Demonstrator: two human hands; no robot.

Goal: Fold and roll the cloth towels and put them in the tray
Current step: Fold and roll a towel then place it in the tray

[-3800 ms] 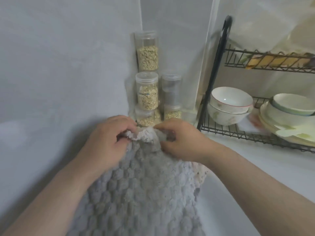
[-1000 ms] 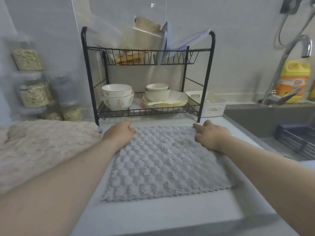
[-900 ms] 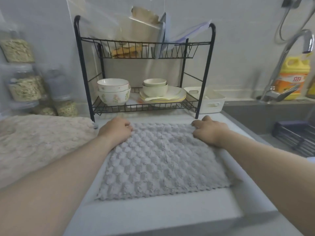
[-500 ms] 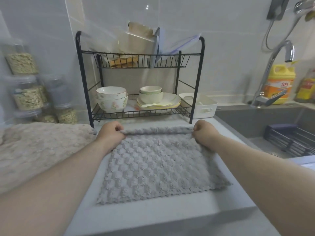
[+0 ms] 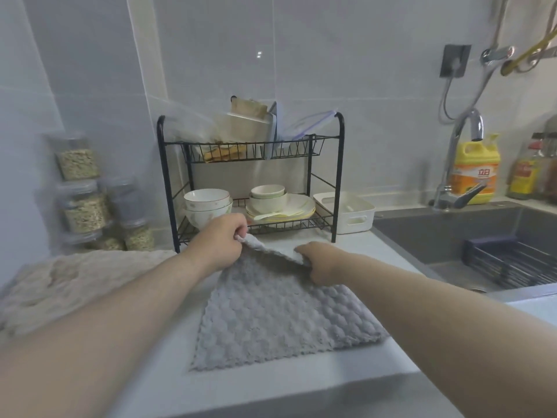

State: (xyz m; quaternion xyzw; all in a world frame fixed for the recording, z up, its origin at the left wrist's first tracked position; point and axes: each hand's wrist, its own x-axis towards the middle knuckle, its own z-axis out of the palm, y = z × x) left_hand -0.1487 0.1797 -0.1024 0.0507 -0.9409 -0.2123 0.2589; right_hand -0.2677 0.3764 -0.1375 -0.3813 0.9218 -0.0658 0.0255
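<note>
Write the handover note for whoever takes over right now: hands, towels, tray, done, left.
Left hand pinches the grey towel at its far left corner, raised off the counter. Right hand grips its far right corner, lower. The towel's near edge lies flat.
Beige towel lies unfolded at left. White tray stands right of the rack; no towel shows in it.
Done: nothing folded yet.
Left: fold, roll and tray both towels.

pale counter – on it 1 grey towel, 1 beige towel, black rack, white tray, stacked jars.
</note>
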